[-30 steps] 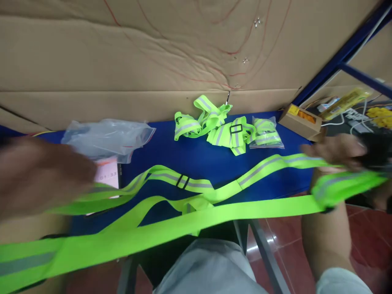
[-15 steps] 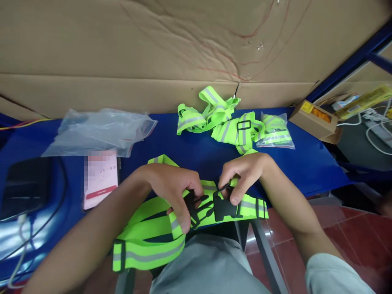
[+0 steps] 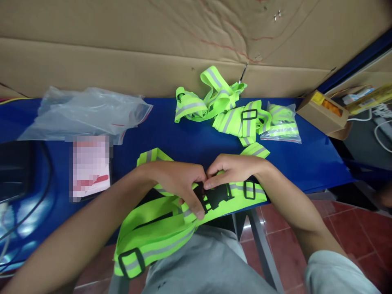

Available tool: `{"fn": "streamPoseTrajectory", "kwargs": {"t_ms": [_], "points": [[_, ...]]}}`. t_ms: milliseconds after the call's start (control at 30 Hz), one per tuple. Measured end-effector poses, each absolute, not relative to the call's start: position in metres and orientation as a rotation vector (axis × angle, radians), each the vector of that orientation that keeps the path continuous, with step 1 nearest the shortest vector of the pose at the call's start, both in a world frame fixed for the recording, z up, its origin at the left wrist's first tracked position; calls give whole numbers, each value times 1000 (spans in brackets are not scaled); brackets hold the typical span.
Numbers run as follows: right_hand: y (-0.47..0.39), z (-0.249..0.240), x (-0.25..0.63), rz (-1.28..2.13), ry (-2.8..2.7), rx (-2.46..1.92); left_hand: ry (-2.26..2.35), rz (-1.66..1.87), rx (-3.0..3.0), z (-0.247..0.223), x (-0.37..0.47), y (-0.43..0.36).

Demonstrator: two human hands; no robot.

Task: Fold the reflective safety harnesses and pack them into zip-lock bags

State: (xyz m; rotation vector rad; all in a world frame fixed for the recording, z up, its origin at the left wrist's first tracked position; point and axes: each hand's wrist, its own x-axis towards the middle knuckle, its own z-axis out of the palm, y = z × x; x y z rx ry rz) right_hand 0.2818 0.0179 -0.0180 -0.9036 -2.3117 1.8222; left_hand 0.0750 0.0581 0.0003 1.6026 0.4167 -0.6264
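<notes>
A neon-green reflective strap (image 3: 165, 243) with a grey stripe lies in loops at the table's front edge and over my lap. My left hand (image 3: 180, 177) is closed on the pronged half of its black side-release buckle. My right hand (image 3: 235, 168) pinches near the socket half (image 3: 219, 196), fingers bent over it. The two halves meet, the prongs partly inside the socket; my fingers hide some of the joint. A black slider (image 3: 131, 262) sits on the strap at lower left, and another slider (image 3: 249, 190) lies to the right of the buckle.
More green straps (image 3: 211, 102) lie bundled at the back, beside a bagged strap (image 3: 281, 124). Clear plastic bags (image 3: 85, 112) and a phone (image 3: 92, 167) are at left. A cardboard box (image 3: 324, 114) stands at right, and a cardboard panel (image 3: 122, 69) rises behind the blue table (image 3: 309, 167).
My hands have come together, bringing the buckle halves from apart to touching, with the prongs entering the socket. The camera view has shifted slightly.
</notes>
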Motion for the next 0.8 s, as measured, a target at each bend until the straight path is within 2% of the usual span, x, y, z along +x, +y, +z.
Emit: {"fn": "streamPoseTrajectory", "kwargs": {"t_ms": [333, 433, 567, 667, 800], "points": [[14, -21, 272, 1593, -1967, -1158, 526, -337, 1620, -13, 62, 76], [14, -17, 273, 1642, -1792, -1162, 565, -71, 1661, 2, 53, 79], [17, -6, 281, 1755, -1239, -1186, 669, 316, 1815, 27, 36, 67], [17, -2, 284, 1947, -877, -1083, 693, 264, 1823, 30, 31, 53], [15, -9, 282, 2068, -667, -907, 779, 260, 1796, 19, 38, 44]]}}
